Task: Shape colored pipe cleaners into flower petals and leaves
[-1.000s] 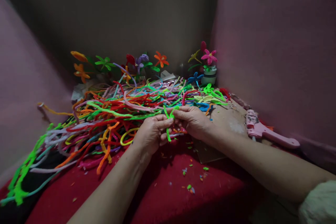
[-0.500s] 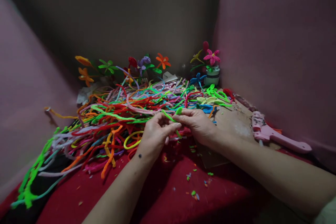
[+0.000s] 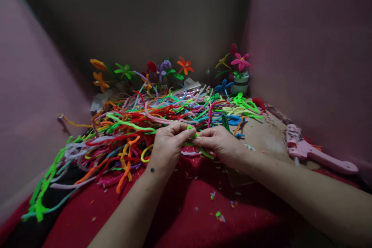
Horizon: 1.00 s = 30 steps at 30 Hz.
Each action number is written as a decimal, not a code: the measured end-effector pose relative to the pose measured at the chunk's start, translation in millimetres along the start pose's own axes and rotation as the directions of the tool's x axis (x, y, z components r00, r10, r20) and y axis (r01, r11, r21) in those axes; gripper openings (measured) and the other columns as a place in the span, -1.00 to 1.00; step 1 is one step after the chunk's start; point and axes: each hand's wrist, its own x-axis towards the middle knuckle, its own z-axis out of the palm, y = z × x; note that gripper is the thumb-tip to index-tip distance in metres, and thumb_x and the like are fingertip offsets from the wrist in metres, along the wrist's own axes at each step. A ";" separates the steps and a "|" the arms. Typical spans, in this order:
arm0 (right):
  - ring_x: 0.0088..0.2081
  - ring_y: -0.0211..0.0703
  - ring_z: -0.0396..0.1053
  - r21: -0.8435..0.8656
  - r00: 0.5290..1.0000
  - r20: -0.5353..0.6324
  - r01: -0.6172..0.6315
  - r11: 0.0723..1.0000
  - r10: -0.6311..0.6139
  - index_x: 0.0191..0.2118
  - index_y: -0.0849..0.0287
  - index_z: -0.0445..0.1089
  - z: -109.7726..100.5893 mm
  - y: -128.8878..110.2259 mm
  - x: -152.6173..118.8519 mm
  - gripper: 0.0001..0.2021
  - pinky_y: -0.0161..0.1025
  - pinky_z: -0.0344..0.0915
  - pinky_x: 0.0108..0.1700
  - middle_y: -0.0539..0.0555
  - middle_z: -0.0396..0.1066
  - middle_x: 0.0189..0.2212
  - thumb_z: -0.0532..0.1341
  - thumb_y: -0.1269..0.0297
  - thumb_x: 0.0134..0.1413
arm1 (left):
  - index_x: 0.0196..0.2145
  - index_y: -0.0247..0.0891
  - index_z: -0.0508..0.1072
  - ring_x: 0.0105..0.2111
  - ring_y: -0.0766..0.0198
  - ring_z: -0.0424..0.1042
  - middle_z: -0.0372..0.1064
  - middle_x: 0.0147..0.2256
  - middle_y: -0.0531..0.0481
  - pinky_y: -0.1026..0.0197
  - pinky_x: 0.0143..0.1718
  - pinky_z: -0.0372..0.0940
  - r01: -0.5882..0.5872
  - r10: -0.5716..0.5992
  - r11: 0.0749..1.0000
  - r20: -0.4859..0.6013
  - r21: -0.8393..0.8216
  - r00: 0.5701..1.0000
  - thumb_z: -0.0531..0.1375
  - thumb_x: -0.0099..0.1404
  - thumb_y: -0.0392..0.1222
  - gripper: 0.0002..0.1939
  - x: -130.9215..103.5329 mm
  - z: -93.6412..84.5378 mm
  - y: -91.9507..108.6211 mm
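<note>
My left hand [image 3: 171, 141] and my right hand [image 3: 219, 142] meet at the front of a heap of pipe cleaners [image 3: 124, 124]. Between their fingertips is a bright green pipe cleaner [image 3: 207, 154]. The left thumb and forefinger pinch its upper part, where a small green bit shows above the thumb. My right fingers are closed on it close beside, and a green length hangs out below them. Much of the piece is hidden by the fingers, so its full shape cannot be made out.
A pink glue gun [image 3: 316, 151] lies at the right on a brown board [image 3: 267, 135]. Pipe-cleaner flowers stand along the back, including a pink flower [image 3: 240, 62] in a small pot [image 3: 240, 84]. Green and orange scraps [image 3: 218, 214] dot the red cloth [image 3: 186, 217].
The hands have turned the green pipe cleaner: its loose end now hangs below my right fingers instead of standing above them. The whole view has shifted slightly.
</note>
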 end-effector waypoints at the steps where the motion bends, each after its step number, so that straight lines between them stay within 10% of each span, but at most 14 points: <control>1: -0.72 -0.45 -0.07 0.007 1.000 -0.012 -0.004 1.000 0.004 -0.64 0.26 0.32 -0.6 0.7 0.8 -0.73 -0.36 -0.20 -0.65 -0.13 0.09 -0.79 0.26 0.17 -0.15 | -0.56 -0.29 0.47 -0.49 0.32 0.30 0.35 -0.54 0.03 0.29 -0.41 0.21 -0.054 0.055 0.997 -0.026 0.053 0.998 0.22 0.01 -0.22 -0.90 -0.6 1.3 -1.3; 5: -0.72 -0.45 -0.07 0.060 0.999 0.026 -0.030 0.998 0.029 -0.64 0.25 0.30 -3.2 3.4 3.0 -0.74 -0.36 -0.21 -0.66 -0.11 0.15 -0.77 0.27 0.16 -0.19 | -0.57 -0.24 0.47 -0.35 0.26 0.32 0.38 -0.47 0.02 0.27 -0.25 0.20 -0.249 0.272 0.948 -0.099 0.200 0.957 0.20 0.04 -0.25 -0.91 -2.9 6.4 -3.6; 13: -0.72 -0.46 -0.04 0.086 0.992 -0.124 0.046 0.995 -0.036 -0.65 0.24 0.29 -6.7 2.6 9.2 -0.76 -0.38 -0.18 -0.66 -0.11 0.18 -0.76 0.27 0.21 -0.19 | -0.27 -0.28 0.45 -0.39 0.30 0.35 0.43 -0.38 0.00 0.34 -0.41 0.20 0.034 -0.035 0.999 -0.029 -0.011 0.999 0.22 0.06 -0.09 -0.72 2.7 -5.0 11.1; 18: -0.73 -0.45 0.00 0.148 0.990 -0.139 0.035 0.988 -0.014 -0.61 0.24 0.29 -9.9 6.0 13.8 -0.75 -0.38 -0.17 -0.68 -0.09 0.25 -0.72 0.28 0.18 -0.20 | -0.47 -0.32 0.48 -0.47 0.31 0.34 0.42 -0.49 -0.01 0.32 -0.42 0.19 0.046 -0.058 0.990 0.089 0.134 0.994 0.21 0.07 -0.13 -0.82 4.9 -9.0 6.7; 22: -0.71 -0.44 0.05 0.181 0.991 -0.131 0.037 0.983 -0.013 -0.59 0.24 0.31 -9.6 9.1 13.8 -0.75 -0.39 -0.13 -0.68 -0.08 0.27 -0.70 0.29 0.16 -0.21 | -0.43 -0.28 0.45 -0.42 0.24 0.36 0.41 -0.45 -0.03 0.25 -0.35 0.21 -0.170 0.141 0.902 0.101 0.397 0.985 0.17 0.12 -0.18 -0.88 1.9 -2.2 -5.3; 27: -0.74 -0.45 0.01 0.211 0.978 -0.206 0.028 0.977 0.017 -0.63 0.23 0.24 -11.9 12.0 15.3 -0.72 -0.39 -0.12 -0.68 -0.11 0.21 -0.75 0.29 0.15 -0.21 | -0.52 -0.27 0.38 -0.36 0.17 0.27 0.29 -0.49 -0.08 0.13 -0.25 0.16 -0.453 0.514 0.468 0.184 0.758 0.838 0.05 0.20 -0.25 -0.81 -5.5 10.1 -8.4; 30: -0.73 -0.43 0.04 0.335 0.980 -0.197 0.028 0.942 0.041 -0.57 0.22 0.25 -13.7 11.1 17.8 -0.72 -0.39 -0.11 -0.69 -0.12 0.20 -0.73 0.32 0.15 -0.25 | -0.42 -0.27 0.37 -0.41 0.25 0.26 0.28 -0.47 -0.03 0.19 -0.32 0.19 -0.390 0.469 0.697 0.028 0.602 0.883 0.11 0.17 -0.18 -0.88 -4.0 9.9 -6.1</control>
